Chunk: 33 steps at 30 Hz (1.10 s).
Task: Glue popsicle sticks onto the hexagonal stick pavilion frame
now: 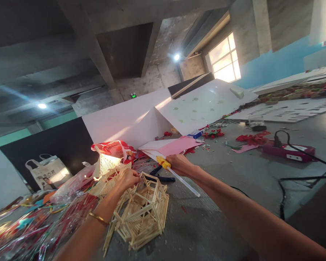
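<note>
A yellow hot glue gun (163,162) with a long clear glue stick (187,185) sticking out of its back is gripped in my right hand (180,164). My left hand (128,178) is closed at the upper left of a model built of thin wooden sticks (141,217); what its fingers pinch is hidden or too small to name. The open-framed model stands on the grey table (195,228). Behind the left hand are more stick-built pieces (108,165). Dark-handled pliers or scissors (163,178) lie just beyond the model.
Plastic-wrapped colourful craft materials (62,217) pile up on the left, beside a tote bag (47,172). Pink paper (176,146) and a red plastic bag (114,150) lie ahead. On the right sits a dark red power strip (288,150) with black cables (309,178).
</note>
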Each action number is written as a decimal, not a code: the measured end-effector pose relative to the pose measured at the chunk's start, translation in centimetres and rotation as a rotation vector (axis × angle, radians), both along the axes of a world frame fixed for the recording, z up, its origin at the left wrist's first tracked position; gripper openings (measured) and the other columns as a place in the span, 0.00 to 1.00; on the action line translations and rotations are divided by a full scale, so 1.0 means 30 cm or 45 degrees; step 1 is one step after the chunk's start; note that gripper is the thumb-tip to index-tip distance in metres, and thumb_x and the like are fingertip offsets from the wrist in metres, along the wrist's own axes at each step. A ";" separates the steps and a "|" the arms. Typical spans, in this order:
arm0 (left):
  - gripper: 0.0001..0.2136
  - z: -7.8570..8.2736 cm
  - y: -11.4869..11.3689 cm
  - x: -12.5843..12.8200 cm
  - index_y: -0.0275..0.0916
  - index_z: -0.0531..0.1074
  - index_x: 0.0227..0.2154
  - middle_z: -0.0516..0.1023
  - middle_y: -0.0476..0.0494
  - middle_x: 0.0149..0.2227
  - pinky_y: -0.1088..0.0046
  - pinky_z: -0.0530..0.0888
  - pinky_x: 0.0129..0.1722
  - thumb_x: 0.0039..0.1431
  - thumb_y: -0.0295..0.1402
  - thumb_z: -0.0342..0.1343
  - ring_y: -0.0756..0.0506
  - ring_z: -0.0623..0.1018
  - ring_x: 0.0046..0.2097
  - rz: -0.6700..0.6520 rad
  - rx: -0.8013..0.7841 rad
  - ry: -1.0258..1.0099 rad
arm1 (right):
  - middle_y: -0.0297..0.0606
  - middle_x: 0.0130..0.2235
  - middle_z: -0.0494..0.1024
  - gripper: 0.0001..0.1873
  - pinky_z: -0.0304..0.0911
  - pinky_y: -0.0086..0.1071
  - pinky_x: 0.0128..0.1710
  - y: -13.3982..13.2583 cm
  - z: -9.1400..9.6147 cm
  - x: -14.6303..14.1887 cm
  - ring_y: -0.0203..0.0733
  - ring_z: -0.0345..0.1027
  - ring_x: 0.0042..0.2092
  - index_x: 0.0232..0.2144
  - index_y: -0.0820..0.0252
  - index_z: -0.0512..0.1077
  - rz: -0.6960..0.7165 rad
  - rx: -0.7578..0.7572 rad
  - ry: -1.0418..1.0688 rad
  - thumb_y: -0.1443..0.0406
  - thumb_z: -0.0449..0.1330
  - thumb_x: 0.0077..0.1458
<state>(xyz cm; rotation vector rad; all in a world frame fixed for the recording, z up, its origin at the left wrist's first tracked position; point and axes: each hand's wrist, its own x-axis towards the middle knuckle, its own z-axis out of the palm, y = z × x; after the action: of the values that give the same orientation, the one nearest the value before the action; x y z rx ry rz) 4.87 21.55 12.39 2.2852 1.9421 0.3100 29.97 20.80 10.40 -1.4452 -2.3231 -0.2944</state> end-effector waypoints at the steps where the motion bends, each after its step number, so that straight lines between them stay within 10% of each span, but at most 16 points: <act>1: 0.13 -0.001 0.003 -0.001 0.35 0.77 0.24 0.72 0.49 0.17 0.79 0.63 0.21 0.45 0.37 0.50 0.51 0.70 0.21 -0.002 -0.002 -0.003 | 0.48 0.35 0.76 0.16 0.59 0.32 0.34 0.001 0.000 0.000 0.48 0.71 0.38 0.35 0.64 0.70 -0.004 0.002 -0.001 0.59 0.49 0.54; 33: 0.11 0.004 -0.008 0.020 0.34 0.76 0.21 0.70 0.50 0.16 0.79 0.63 0.22 0.41 0.33 0.50 0.52 0.67 0.20 0.041 -0.018 -0.128 | 0.48 0.35 0.76 0.13 0.58 0.29 0.31 0.016 -0.011 0.006 0.47 0.71 0.36 0.32 0.65 0.69 0.015 0.050 -0.025 0.61 0.50 0.53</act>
<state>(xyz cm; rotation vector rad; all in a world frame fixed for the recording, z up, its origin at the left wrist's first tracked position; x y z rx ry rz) 5.46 21.31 12.52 2.1868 1.9277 0.4048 30.13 21.29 10.07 -1.4154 -2.3273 -0.3508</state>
